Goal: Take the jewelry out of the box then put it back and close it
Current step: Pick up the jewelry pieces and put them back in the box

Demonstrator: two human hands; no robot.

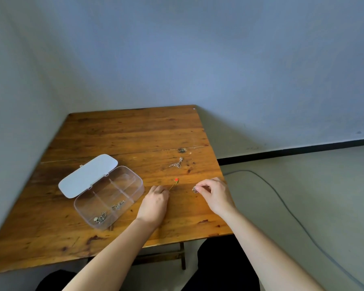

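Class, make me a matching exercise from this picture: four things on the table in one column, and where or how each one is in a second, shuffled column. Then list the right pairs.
Column one
1. box lid
2. red-beaded piece
3. silver piece
4. butterfly-shaped piece

Column two
A. pinched in the right hand
B. lying alone, farthest from the person
C. swung open, flat beside the clear box
D. on the table at the left hand's fingertips

Pairs: 1-C, 2-D, 3-A, 4-B
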